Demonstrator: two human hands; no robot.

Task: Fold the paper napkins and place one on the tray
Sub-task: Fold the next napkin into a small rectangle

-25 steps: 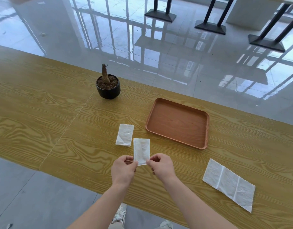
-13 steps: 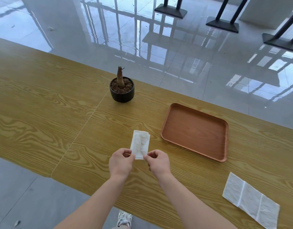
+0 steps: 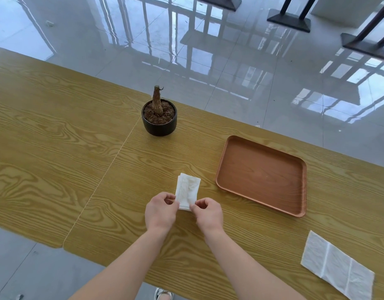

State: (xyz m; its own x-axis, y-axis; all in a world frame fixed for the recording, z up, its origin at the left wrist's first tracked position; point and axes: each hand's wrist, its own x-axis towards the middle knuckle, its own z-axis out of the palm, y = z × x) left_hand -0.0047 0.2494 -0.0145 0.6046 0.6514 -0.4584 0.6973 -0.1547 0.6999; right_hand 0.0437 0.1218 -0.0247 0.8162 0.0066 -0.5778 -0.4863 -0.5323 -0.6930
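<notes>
A folded paper napkin (image 3: pixel 187 190) is pinched at its near end between the left hand (image 3: pixel 161 211) and the right hand (image 3: pixel 209 213), thumb and fingers (image 3: pixel 199 204) of each closed on a near corner. The napkin's long axis runs from about 6 o'clock to 12 o'clock, tilted slightly toward 1 o'clock, with the far end pointing away from the person. Layered edges are seen along its left side; whether a second napkin lies beneath cannot be told. The wooden tray (image 3: pixel 303 187) is set at 3 o'clock of the napkin, apart from it. An unfolded napkin (image 3: pixel 337 269) is laid flat on the desk (image 3: pixel 56 148) at 4 o'clock. A small potted plant (image 3: pixel 159 114) is placed at 12 o'clock.
</notes>
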